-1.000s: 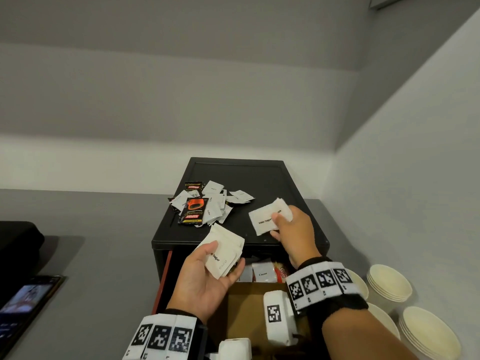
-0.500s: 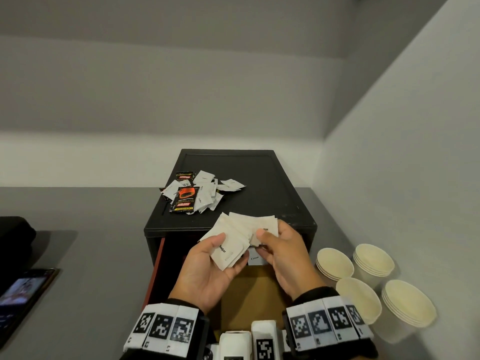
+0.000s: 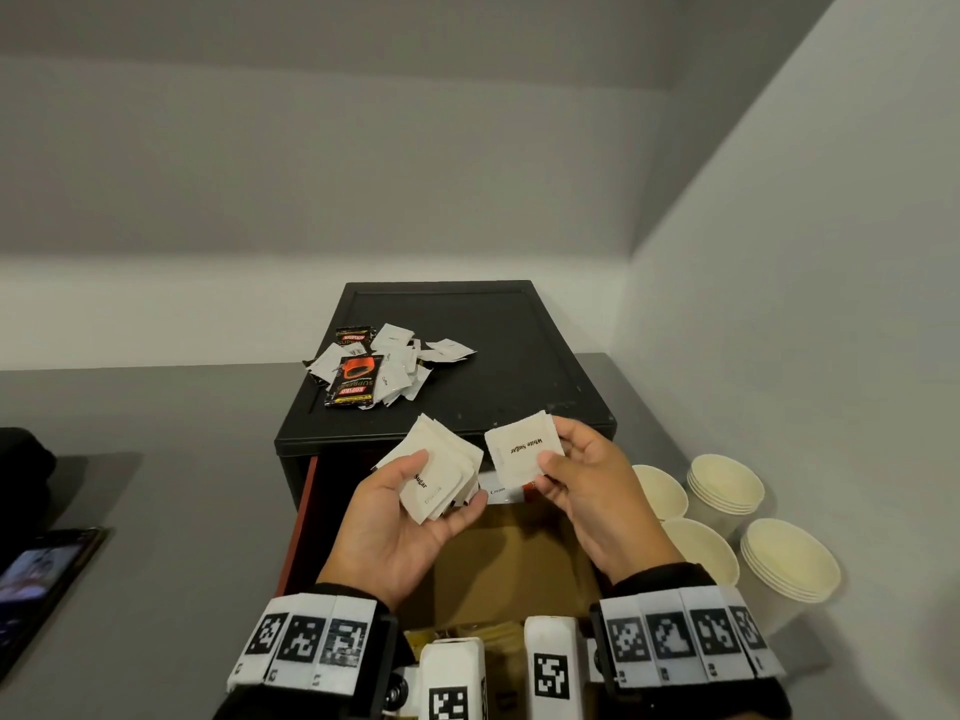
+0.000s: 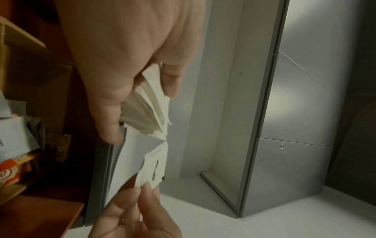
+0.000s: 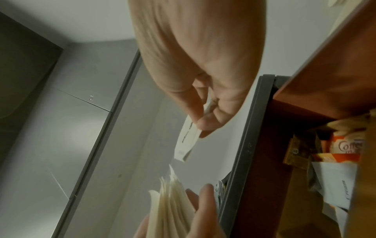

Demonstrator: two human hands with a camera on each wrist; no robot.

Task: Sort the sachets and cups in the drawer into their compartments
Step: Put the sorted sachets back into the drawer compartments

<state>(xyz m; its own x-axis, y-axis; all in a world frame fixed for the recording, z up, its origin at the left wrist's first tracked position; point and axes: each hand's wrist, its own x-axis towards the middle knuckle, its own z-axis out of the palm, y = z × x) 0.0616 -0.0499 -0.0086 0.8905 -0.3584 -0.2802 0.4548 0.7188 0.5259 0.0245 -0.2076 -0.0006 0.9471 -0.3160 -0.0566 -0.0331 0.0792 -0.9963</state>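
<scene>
One "White Sugar" sachet [image 3: 525,447], Kopiko sachets [image 3: 354,380]

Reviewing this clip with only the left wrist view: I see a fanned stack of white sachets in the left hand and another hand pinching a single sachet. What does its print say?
Observer: In the head view, the right hand pinches a sachet printed "White Sugar".
Operator: Are any sachets lying outside the drawer?
Observer: Yes. A loose pile of white sachets and Kopiko coffee sachets lies on top of the black cabinet.
Operator: And the cups?
Observer: Four groups of paper cups stand on the grey counter, to the right of the cabinet.
</scene>
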